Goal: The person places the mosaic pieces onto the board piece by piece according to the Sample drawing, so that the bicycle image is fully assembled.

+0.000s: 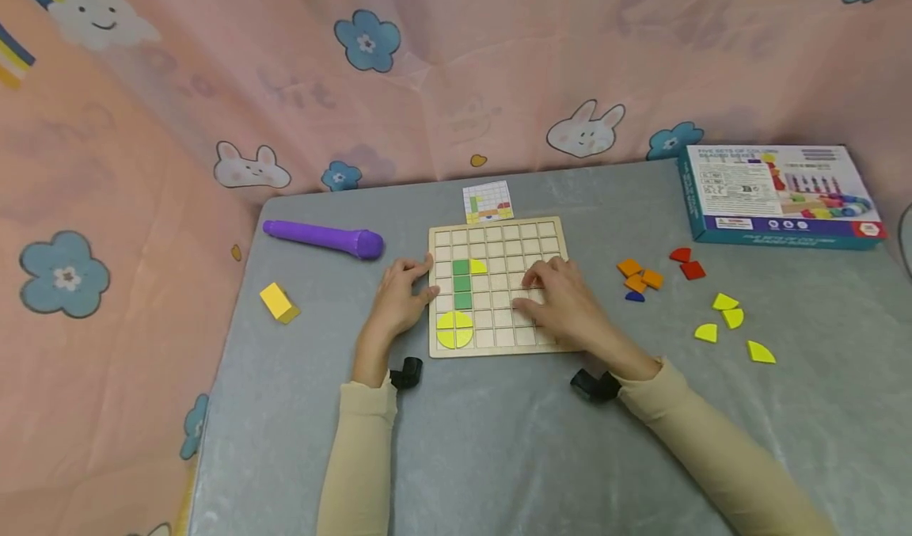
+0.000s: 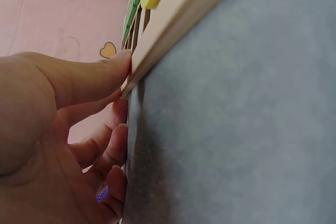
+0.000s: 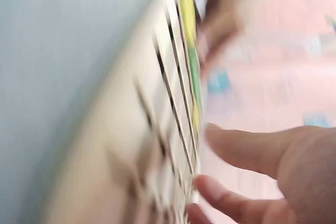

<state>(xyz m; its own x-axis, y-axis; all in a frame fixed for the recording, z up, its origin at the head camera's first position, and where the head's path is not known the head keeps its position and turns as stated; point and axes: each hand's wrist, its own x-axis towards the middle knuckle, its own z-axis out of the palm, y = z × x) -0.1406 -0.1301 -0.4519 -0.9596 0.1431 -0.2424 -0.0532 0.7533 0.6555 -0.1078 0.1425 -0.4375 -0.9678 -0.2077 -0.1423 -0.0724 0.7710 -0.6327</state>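
Observation:
A square wooden grid board lies flat on the table. Three green squares stand in a column on its left side, with a yellow quarter-circle beside the top one. Yellow quarters below them form a full circle. My left hand touches the board's left edge with thumb and fingers; the left wrist view shows the thumb against the wood. Over the board's right part is my right hand, fingers loosely bent, with nothing visible between thumb and fingertips. The right wrist view is blurred.
A pattern card lies behind the board. Rightward are orange pieces, a blue piece, red pieces, yellow quarters and a toy box. A purple microphone and yellow block lie left.

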